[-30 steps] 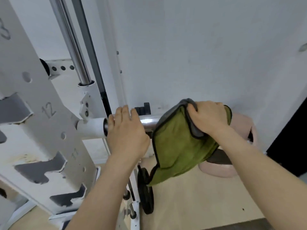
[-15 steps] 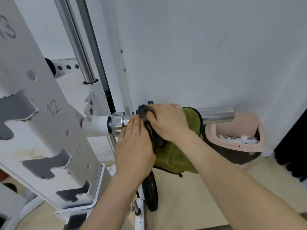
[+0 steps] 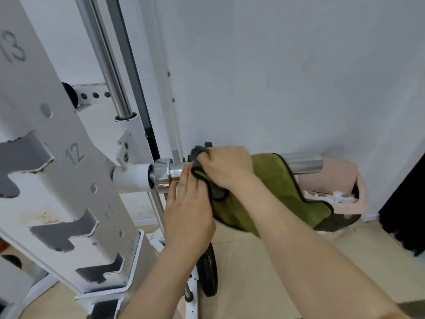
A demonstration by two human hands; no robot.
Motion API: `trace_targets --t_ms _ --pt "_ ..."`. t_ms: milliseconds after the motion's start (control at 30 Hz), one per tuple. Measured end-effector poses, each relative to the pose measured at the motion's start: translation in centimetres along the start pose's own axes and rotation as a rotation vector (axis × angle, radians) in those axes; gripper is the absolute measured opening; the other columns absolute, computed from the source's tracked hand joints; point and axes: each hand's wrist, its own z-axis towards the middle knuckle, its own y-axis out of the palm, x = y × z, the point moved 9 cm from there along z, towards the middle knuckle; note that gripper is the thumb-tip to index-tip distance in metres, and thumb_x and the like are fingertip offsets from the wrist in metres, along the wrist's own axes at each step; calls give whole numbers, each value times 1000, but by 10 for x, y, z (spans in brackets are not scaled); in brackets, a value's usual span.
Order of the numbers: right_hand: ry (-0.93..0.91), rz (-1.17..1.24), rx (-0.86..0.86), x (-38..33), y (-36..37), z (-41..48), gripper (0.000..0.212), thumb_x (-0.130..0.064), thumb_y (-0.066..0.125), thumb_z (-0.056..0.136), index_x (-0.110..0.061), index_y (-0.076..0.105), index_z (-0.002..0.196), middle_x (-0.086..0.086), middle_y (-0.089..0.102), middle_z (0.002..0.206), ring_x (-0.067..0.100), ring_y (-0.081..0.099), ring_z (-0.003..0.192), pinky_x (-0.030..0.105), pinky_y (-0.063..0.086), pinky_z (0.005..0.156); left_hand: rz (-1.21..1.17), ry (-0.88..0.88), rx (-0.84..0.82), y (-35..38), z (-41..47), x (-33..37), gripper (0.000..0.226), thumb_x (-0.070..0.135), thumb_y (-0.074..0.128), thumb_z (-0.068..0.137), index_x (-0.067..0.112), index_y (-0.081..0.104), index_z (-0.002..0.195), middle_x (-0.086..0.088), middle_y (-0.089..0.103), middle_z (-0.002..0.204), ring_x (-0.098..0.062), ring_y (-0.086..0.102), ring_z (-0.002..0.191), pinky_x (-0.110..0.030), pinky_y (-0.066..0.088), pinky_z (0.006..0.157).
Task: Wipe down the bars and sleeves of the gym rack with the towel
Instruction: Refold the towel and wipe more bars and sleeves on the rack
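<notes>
A chrome bar sleeve (image 3: pixel 303 162) juts right from the white rack's collar (image 3: pixel 162 174). Draped over the sleeve hangs a green towel (image 3: pixel 273 192) with dark edging. My right hand (image 3: pixel 226 168) presses and grips the towel on the sleeve's inner part, close to the collar. My left hand (image 3: pixel 189 208) sits just below and left of it, fingers flat against the sleeve beside the collar and touching the towel's edge. The sleeve's outer end is bare and shiny.
The white rack upright (image 3: pixel 57 171) with numbered notches fills the left. A chrome guide rod (image 3: pixel 108 65) rises behind it. A black weight plate (image 3: pixel 209 270) stands on the floor below my hands. A pink bin (image 3: pixel 333 180) sits by the wall under the sleeve's end.
My right hand slid the towel left along the sleeve from its outer end to near the collar, then stayed there. The outer end now shows bare. My left hand shifted slightly lower.
</notes>
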Motion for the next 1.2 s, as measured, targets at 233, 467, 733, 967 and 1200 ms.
trace_targets --t_ms 233,467,733,967,1200 --pt "83 -107 119 113 -24 -23 42 -46 24 95 -25 60 90 6 70 100 31 62 93 39 33 73 -101 -81 78 -25 34 3 74 10 50 79 13 27 148 -7 33 152 -26 29 139 -43 21 115" --pt "345 -121 -120 144 -19 -10 46 -45 21 97 -19 59 96 12 65 113 30 58 96 36 35 79 32 17 -7 2 31 3 85 13 57 75 15 18 151 -3 28 153 -23 19 143 -45 6 120" --pt "-64 -38 86 48 -14 -16 43 -46 27 93 -32 60 115 0 67 114 27 61 106 40 41 87 -50 29 8 -11 -6 5 72 9 55 68 9 43 140 -8 41 149 -26 35 138 -43 28 114" --pt "245 -53 -187 99 -7 2 57 -48 18 99 -16 63 108 10 64 116 30 58 102 35 39 75 44 -17 -20 -4 15 -8 80 14 40 85 10 -1 154 -7 4 162 -23 0 149 -42 -5 118" --pt "-173 -3 137 -17 -4 -13 41 -45 24 94 -31 58 113 -3 69 106 25 63 97 39 38 81 -190 -114 25 -24 -24 -22 56 7 50 71 18 50 126 -2 51 132 -22 43 125 -39 38 105"
